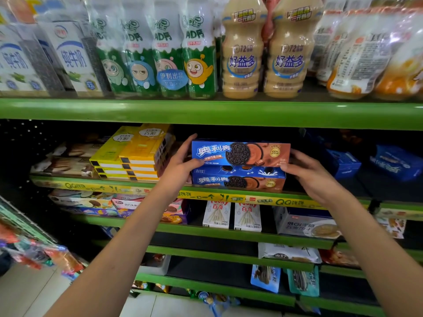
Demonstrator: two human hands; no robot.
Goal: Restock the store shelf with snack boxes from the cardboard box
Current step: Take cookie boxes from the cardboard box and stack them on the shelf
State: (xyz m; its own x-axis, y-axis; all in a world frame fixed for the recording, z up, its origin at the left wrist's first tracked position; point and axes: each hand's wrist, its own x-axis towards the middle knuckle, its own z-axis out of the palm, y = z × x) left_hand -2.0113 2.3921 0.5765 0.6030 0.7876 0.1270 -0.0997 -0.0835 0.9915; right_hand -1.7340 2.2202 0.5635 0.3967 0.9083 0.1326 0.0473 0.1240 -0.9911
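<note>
Here your left hand (183, 161) and right hand (313, 177) each keep a grip on one end of the upper Oreo box (240, 153), held just above the lower Oreo box (238, 179), right of the yellow boxes (135, 154).

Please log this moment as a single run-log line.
phase: placing | left hand: grips top Oreo box | right hand: grips same box | under it: second Oreo box | shelf
</note>
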